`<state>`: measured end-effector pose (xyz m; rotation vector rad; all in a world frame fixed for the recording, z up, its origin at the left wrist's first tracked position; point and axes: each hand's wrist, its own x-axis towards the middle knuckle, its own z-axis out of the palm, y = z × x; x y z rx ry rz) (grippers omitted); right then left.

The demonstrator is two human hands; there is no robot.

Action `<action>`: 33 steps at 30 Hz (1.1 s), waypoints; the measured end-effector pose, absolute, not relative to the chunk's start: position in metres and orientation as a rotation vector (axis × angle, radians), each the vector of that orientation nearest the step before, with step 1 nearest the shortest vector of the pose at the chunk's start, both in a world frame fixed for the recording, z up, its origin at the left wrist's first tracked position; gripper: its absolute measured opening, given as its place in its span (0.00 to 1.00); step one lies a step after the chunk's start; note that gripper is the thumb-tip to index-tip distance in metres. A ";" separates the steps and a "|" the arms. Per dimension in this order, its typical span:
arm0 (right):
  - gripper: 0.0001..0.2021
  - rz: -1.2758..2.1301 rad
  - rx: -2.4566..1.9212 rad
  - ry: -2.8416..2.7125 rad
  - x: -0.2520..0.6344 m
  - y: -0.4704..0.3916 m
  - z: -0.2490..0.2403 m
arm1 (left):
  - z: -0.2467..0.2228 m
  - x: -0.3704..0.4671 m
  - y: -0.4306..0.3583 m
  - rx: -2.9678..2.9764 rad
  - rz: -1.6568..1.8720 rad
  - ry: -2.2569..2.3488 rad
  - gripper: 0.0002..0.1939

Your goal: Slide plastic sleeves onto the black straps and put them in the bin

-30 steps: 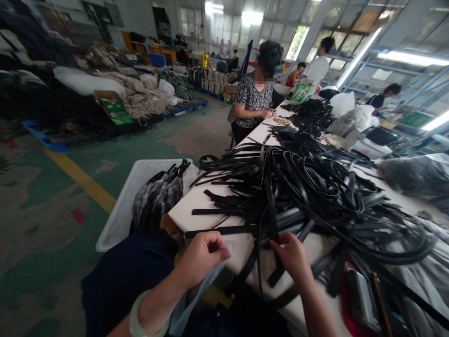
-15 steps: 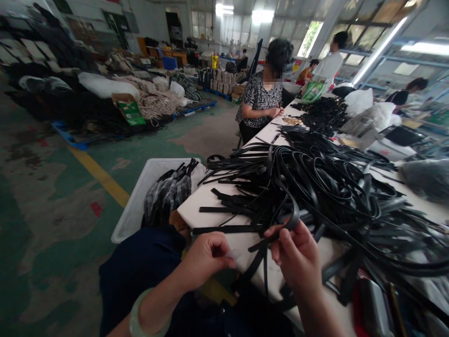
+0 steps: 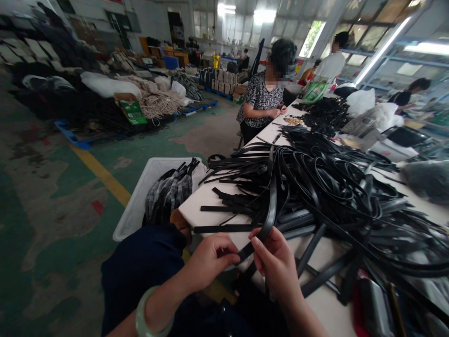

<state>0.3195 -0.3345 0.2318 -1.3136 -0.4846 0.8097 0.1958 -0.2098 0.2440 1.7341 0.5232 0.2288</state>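
Observation:
A black strap [image 3: 271, 206] runs down from the big tangle of black straps [image 3: 315, 173] to my two hands at the table's near edge. My right hand [image 3: 275, 257] is closed on the strap a little above its end. At the strap's end, my left hand [image 3: 219, 257] pinches it between thumb and fingers. Whether the small pale piece seen earlier is still in my left fingers cannot be made out. Other black straps lie flat beside and beyond my hands.
A white tray [image 3: 131, 206] of wrapped dark straps stands left of the pale table [image 3: 196, 206]. A person [image 3: 261, 100] sits along the table's far left side. Red and grey objects lie at the lower right. Plastic bags [image 3: 428, 180] rest at the right.
My right hand has moved left and slightly down with the strap. My left fingers, which held a small pale piece apart from the strap, now meet the strap's end.

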 end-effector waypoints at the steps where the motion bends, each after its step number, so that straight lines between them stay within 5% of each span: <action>1: 0.15 0.830 -1.294 -0.450 0.317 -0.336 0.225 | 0.243 0.198 -0.212 1.749 0.236 0.510 0.07; 7: 0.16 1.167 -1.179 -0.399 0.330 -0.338 0.211 | 0.226 0.201 -0.219 1.670 0.213 0.578 0.05; 18: 0.18 1.149 -1.159 -0.374 0.322 -0.336 0.197 | 0.220 0.192 -0.213 1.513 0.197 0.575 0.08; 27: 0.09 1.109 -1.274 -0.620 0.319 -0.337 0.206 | 0.220 0.184 -0.208 1.535 0.252 0.619 0.06; 30: 0.16 1.169 -1.091 -0.376 0.327 -0.333 0.206 | 0.216 0.179 -0.207 1.547 0.138 0.539 0.04; 33: 0.11 1.134 -1.020 -0.282 0.330 -0.328 0.211 | 0.214 0.175 -0.207 1.556 0.104 0.515 0.05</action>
